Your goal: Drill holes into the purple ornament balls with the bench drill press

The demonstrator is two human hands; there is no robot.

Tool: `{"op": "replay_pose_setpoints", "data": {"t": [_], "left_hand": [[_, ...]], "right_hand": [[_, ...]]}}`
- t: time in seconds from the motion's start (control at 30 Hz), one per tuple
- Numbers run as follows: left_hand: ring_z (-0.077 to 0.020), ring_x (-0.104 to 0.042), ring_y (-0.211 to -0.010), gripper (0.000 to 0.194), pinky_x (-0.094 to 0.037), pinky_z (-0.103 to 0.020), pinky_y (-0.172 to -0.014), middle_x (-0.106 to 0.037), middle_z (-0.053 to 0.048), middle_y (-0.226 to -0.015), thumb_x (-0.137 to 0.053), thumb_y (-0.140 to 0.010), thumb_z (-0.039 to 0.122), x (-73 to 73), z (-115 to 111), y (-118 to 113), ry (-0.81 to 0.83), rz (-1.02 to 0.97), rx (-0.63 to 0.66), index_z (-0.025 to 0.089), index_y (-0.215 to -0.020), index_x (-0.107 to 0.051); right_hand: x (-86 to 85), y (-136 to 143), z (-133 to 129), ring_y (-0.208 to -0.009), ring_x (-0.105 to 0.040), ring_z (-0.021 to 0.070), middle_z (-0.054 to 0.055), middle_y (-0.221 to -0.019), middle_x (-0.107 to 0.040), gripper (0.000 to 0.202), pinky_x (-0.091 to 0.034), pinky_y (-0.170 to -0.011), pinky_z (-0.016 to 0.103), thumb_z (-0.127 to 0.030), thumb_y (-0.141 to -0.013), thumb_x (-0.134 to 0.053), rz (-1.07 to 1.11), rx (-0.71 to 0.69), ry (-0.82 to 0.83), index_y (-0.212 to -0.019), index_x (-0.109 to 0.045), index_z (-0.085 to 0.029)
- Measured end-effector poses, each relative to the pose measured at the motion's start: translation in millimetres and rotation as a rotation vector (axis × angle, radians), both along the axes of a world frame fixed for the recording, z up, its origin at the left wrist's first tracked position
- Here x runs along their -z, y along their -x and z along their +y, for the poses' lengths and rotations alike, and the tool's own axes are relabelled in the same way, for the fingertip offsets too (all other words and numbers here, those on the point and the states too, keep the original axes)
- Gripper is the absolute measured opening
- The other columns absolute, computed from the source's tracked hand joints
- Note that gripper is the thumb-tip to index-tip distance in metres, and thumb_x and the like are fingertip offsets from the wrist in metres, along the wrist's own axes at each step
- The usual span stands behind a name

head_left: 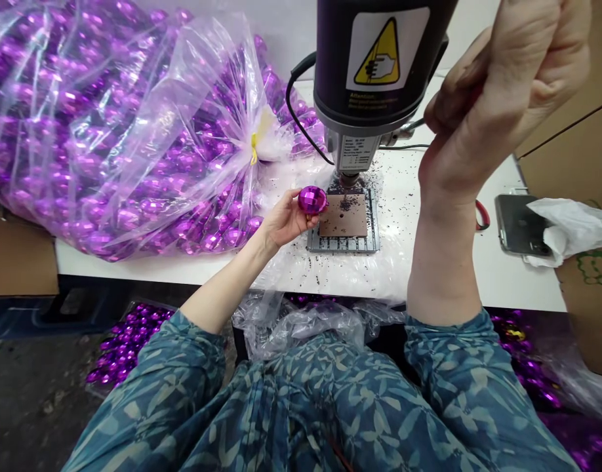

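My left hand [290, 219] is closed round a shiny purple faceted ball ornament [312, 200], holding it at the left edge of the brown plate [345, 216] on the drill press base [347, 245]. The dark motor head of the bench drill press [374, 65] stands above, its chuck [349, 178] over the plate. At the upper right my right hand [507, 85] is raised in a fist round the press's feed handle, beside the lever shaft [415, 124]; the fingers mostly hide the handle, and only a bit of red shows.
A big tied clear bag [148, 131] of purple balls fills the left of the white table [507, 288]. Dark shavings lie around the base. A phone [520, 226] and white tissue [571, 226] are at the right. More purple balls [128, 344] sit below the table edge.
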State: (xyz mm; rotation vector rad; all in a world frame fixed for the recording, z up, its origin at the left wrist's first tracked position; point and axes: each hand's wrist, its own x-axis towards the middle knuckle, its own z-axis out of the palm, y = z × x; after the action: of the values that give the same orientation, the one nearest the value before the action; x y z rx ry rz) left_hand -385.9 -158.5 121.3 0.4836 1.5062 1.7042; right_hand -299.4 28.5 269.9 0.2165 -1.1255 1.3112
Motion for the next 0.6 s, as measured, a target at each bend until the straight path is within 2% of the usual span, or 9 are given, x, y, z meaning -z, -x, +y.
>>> {"op": "replay_pose_setpoints", "data": {"t": [0.07, 0.13, 0.23, 0.3, 0.47, 0.6], "left_hand": [[-0.0205, -0.073, -0.081, 0.053, -0.061, -0.035, -0.071, -0.078, -0.012, -0.102, -0.059, -0.096, 0.071, 5.2, 1, -4, -0.005, 0.021, -0.059, 0.021, -0.111, -0.067], [-0.0183, -0.073, -0.079, 0.053, -0.061, -0.034, -0.072, -0.077, -0.01, -0.103, -0.066, -0.094, 0.071, 10.0, 2, -8, -0.015, 0.05, -0.1, 0.022, -0.113, -0.068], [-0.0137, -0.071, -0.076, 0.053, -0.06, -0.031, -0.073, -0.077, -0.007, -0.105, -0.087, -0.083, 0.056, 15.4, 5, -11, 0.001, 0.111, -0.086, 0.02, -0.117, -0.069], [-0.0109, -0.068, -0.071, 0.057, -0.058, -0.028, -0.071, -0.076, -0.005, -0.104, -0.094, -0.075, 0.044, 19.0, 7, -11, 0.014, 0.149, -0.07, 0.019, -0.121, -0.069], [-0.0112, -0.066, -0.066, 0.052, -0.054, -0.028, -0.062, -0.076, -0.005, -0.101, -0.089, -0.081, 0.036, 28.8, 18, -8, 0.035, 0.245, -0.093, 0.019, -0.125, -0.066], [-0.0141, -0.069, -0.079, 0.047, -0.059, -0.028, -0.071, -0.078, -0.006, -0.104, -0.088, -0.081, 0.029, 30.0, 24, -9, 0.077, 0.309, -0.099, 0.019, -0.122, -0.068]], "right_hand": [[-0.7, -1, -2, -0.041, -0.028, -0.0027, -0.011, -0.047, -0.035, 0.031, -0.012, -0.046, 0.018, -0.015, -0.1, -0.049, -0.011, -0.001, 0.007, -0.069, -0.044, -0.018], [-0.3, 1, -2, -0.04, -0.027, -0.0025, -0.011, -0.047, -0.036, 0.033, -0.011, -0.046, 0.019, -0.024, -0.098, -0.057, 0.002, 0.002, -0.003, -0.069, -0.042, -0.019], [1.5, 3, 0, -0.039, -0.025, -0.0021, -0.012, -0.046, -0.035, 0.041, -0.01, -0.045, 0.021, -0.047, -0.084, -0.069, 0.041, -0.005, -0.011, -0.069, -0.043, -0.018], [2.3, 2, 1, -0.04, -0.026, -0.002, -0.012, -0.046, -0.035, 0.044, -0.011, -0.045, 0.02, -0.052, -0.078, -0.07, 0.048, -0.012, -0.01, -0.069, -0.045, -0.018], [1.3, 1, 0, -0.04, -0.028, -0.0029, -0.011, -0.047, -0.035, 0.043, -0.014, -0.044, 0.018, -0.051, -0.079, -0.071, 0.026, -0.004, 0.002, -0.067, -0.047, -0.017], [2.0, 5, 1, -0.037, -0.025, -0.0023, -0.011, -0.045, -0.031, 0.048, -0.011, -0.042, 0.02, -0.06, -0.073, -0.071, 0.067, 0.001, 0.024, -0.067, -0.051, -0.017]]}}
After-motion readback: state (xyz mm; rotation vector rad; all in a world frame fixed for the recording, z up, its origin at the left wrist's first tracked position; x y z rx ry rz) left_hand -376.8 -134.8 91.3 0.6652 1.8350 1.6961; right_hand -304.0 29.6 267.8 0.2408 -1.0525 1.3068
